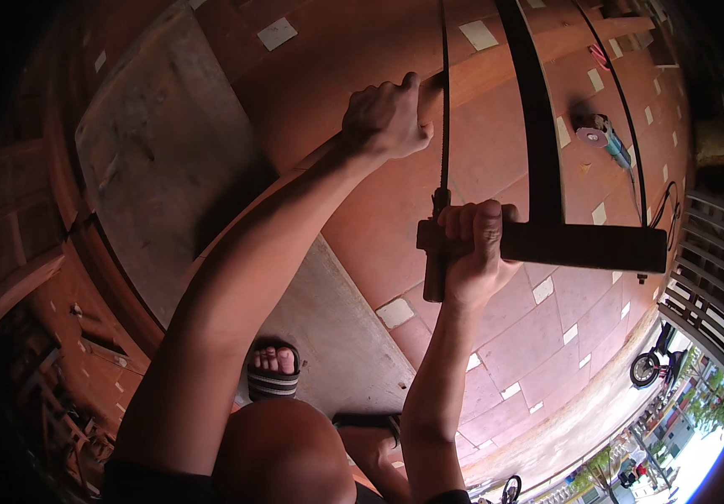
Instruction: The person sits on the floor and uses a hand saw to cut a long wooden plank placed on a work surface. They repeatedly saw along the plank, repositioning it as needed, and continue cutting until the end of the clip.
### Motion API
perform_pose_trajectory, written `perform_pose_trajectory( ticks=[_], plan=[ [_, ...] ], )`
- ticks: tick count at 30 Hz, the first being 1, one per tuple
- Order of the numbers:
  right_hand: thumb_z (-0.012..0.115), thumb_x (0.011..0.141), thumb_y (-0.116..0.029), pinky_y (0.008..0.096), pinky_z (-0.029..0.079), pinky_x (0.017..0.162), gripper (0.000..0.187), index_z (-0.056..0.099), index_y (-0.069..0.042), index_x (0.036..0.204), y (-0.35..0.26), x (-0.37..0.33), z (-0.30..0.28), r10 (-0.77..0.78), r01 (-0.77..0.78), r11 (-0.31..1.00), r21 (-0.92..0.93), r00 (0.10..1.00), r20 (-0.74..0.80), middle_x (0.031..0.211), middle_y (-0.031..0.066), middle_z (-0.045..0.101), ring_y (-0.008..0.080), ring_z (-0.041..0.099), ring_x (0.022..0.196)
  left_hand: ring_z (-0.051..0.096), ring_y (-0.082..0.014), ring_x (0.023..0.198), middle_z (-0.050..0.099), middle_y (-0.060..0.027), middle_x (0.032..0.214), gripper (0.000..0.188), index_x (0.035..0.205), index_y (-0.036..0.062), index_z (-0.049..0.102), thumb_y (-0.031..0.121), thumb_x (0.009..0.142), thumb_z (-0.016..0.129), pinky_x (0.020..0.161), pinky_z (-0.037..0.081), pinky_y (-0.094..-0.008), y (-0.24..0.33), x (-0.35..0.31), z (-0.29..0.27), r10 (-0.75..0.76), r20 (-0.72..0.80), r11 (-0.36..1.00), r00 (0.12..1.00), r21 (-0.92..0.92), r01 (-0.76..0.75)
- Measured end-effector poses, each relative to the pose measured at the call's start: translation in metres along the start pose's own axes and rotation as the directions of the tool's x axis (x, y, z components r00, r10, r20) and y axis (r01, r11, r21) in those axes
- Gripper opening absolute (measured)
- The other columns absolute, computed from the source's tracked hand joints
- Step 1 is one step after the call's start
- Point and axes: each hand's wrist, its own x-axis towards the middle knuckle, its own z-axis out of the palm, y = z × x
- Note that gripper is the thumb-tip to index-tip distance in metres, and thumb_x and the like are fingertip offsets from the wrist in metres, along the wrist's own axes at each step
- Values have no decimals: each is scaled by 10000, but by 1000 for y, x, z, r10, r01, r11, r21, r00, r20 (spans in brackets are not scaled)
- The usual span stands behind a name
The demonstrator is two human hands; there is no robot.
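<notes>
One frame saw, dark-framed, stands in the right hand, with its end bar crosswise and its blade, middle beam and tension line running away from the person toward the upper edge of the view. The right hand is closed, its fingers wrapped around the saw at the corner where end bar and blade mount meet. A long wooden plank passes beneath the saw, slanting from lower left to upper right; the blade crosses it in view, though whether the teeth have entered the wood cannot be told. Just left of the saw's blade, the left hand is curled closed over the plank, knuckles upward, thumb toward the near edge. Farther left of the saw, and also nearer the person, extends a broad grey board, on which rests a foot in a striped sandal; the person's bent knee lies nearer still. To the right of the saw's middle beam, seen past the tension line, an angle grinder with a teal body lies on the reddish tiled floor. Well beyond the saw's right end are pale slats and, lower, a parked motorbike.
</notes>
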Motion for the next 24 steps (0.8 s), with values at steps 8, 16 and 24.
perform_pose_trajectory(
  ticks=[8, 16, 24],
  plan=[
    [616, 1063, -275, 373, 490, 530, 347, 428, -107, 824, -94, -167, -23, 143, -143, 990, 8, 985, -94, 598, 33, 479, 156, 477, 489, 746, -411, 889, 747, -210, 885, 619, 1291, 15, 572, 372, 826, 769, 885, 569, -518, -1, 0, -2, -37, 58, 999, 998, -8, 38],
    [547, 1091, -205, 386, 475, 599, 327, 426, -68, 819, -8, -61, -20, 0, 1, 1000, 18, 1000, -9, 629, 45, 433, 183, 453, 546, 751, -386, 912, 749, -213, 896, 664, 1326, 7, 560, 383, 826, 785, 871, 575, -518, 5, 0, -1, -34, 18, 999, 999, 34, 34],
    [668, 1032, -256, 363, 467, 573, 315, 463, -64, 888, -65, -75, 1, -34, 33, 991, 127, 999, 5, 653, 42, 494, 151, 477, 545, 742, -392, 955, 738, -218, 1054, 748, 1391, -7, 509, 375, 814, 795, 897, 587, -497, 5, 0, -7, -20, 29, 996, 999, 84, 18]
  ],
)
